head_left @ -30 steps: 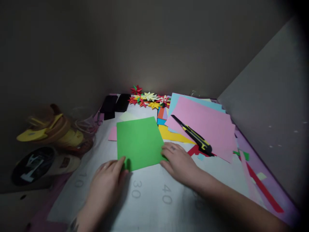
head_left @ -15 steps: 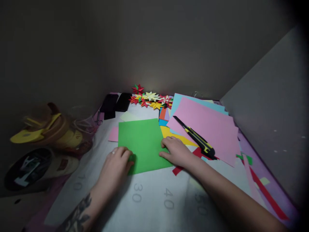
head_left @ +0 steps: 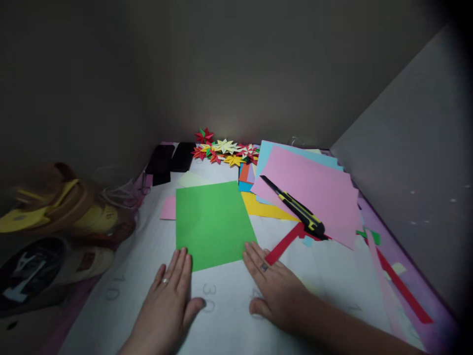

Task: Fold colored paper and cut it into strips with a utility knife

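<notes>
A green sheet of paper [head_left: 212, 222] lies flat on the white numbered mat [head_left: 229, 325]. My left hand [head_left: 170, 291] rests with fingers stretched out, its fingertips at the sheet's near left corner. At the near right corner lie the fingertips of my right hand [head_left: 271, 281], also flat, with the thumb apart. A red paper strip [head_left: 283, 249] runs beside my right hand. Farther right, a black and yellow utility knife [head_left: 293, 204] lies on a pink sheet [head_left: 314, 182], which covers part of a light blue sheet [head_left: 303, 153].
Folded paper stars [head_left: 225, 148] sit along the back wall, beside two dark phones [head_left: 183, 157]. Scissors [head_left: 145, 183] lie at left, near a cup with a yellow-and-brown lid [head_left: 70, 207]. Yellow paper [head_left: 268, 207] and paper strips [head_left: 402, 286] lie to the right.
Both hands have moved toward me, from the sides of the green sheet to its near corners. Their fingers, curled before, are now stretched flat. The view has shifted slightly.
</notes>
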`<state>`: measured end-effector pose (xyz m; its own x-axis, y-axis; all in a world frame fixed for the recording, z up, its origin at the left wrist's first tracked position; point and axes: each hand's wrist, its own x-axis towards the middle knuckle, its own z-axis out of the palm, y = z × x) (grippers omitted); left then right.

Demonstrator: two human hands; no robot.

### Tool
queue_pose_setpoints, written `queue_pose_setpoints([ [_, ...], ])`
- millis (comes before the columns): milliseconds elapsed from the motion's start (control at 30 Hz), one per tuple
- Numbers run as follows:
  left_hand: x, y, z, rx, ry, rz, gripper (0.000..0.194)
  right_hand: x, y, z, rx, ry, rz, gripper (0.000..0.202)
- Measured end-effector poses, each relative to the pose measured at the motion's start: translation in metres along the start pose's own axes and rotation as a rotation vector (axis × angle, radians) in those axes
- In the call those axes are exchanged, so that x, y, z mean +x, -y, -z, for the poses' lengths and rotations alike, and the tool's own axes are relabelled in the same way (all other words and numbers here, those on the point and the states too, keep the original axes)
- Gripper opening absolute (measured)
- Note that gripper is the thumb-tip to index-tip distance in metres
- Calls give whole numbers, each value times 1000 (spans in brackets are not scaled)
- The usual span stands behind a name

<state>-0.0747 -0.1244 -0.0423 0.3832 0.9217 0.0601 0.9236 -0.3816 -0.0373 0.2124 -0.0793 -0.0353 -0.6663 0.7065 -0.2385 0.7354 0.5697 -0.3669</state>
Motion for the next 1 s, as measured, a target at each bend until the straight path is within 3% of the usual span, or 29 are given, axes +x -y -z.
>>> queue_pose_setpoints([
  [67, -4, 7, 4, 23, 1, 39, 69, -10, -3, 0, -20, -39, -41, 76],
  [167, 8, 4, 14, -32, 19, 96, 54, -15, 0, 2, -47, -81, 11, 54],
  [367, 57, -14, 34, -227, 182, 60, 69, 11, 4, 12, -110, -149, 79, 59],
  [467, 68, -16, 42, -195, 182, 97, 59, 19, 1, 14, -127, -244, 134, 46],
  [533, 63, -16, 46, -148, 193, 98, 51, 14, 1, 15, -132, -334, 211, 34],
  [667, 29, -25, 51, -101, 220, -6, 63, -16, 0, 12, -86, -467, 421, 28],
  [833, -12, -40, 41, -100, 244, -147, 69, -36, -14, 7, 94, -387, 446, 47],
  [1000, -31, -21, 29, -179, 127, -147, 69, -23, -25, 10, 60, -252, 367, 66],
])
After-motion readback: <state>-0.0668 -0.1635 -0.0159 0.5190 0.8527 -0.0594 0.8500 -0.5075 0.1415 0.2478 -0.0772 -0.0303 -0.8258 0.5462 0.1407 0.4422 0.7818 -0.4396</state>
